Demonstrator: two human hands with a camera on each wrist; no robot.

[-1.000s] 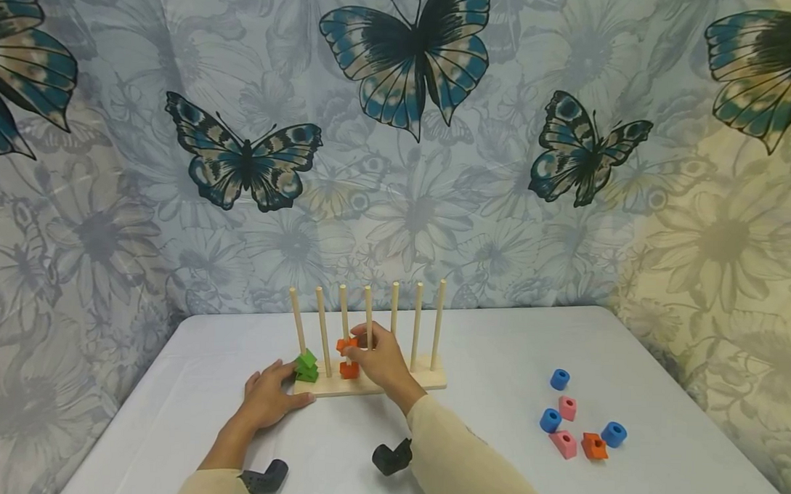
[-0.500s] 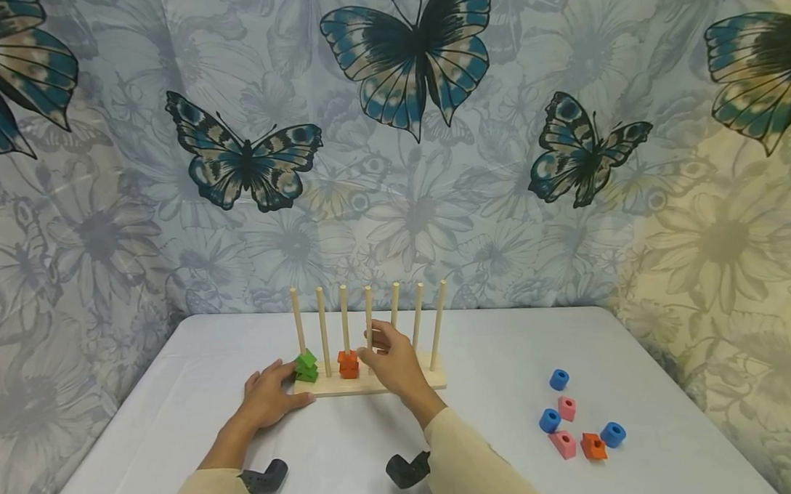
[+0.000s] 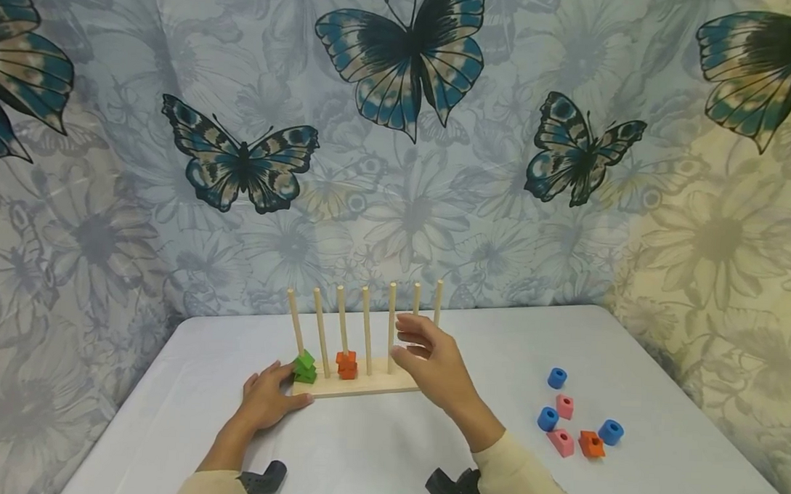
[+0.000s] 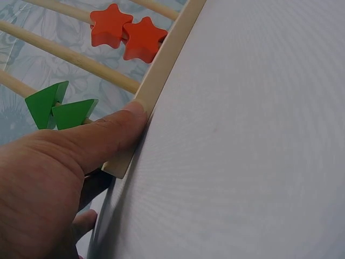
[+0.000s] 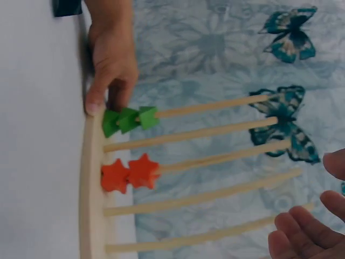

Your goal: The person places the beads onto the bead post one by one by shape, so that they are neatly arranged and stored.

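My left hand (image 3: 266,396) grips the left end of a wooden peg stand (image 3: 364,385), its thumb on the front edge of the base and its other fingers behind. Just beside that hand, green triangle blocks (image 5: 128,120) are threaded on the leftmost peg. Two orange star blocks (image 3: 347,365) sit stacked low on the third peg. Nothing is in my right hand (image 3: 440,357), which is raised in front of the pegs at the stand's right end, fingers loosely bent and thumb apart. It hides part of the rightmost pegs in the head view.
Loose blocks lie on the white table (image 3: 497,338) to the right: blue cylinders (image 3: 557,378), two pink blocks (image 3: 564,406) and another orange star block (image 3: 591,444). A butterfly-patterned cloth (image 3: 416,219) hangs behind the table.
The second orange star dropped down its peg onto the lower one as my right hand let go. That hand then moved right, away from it. My left hand stayed put.
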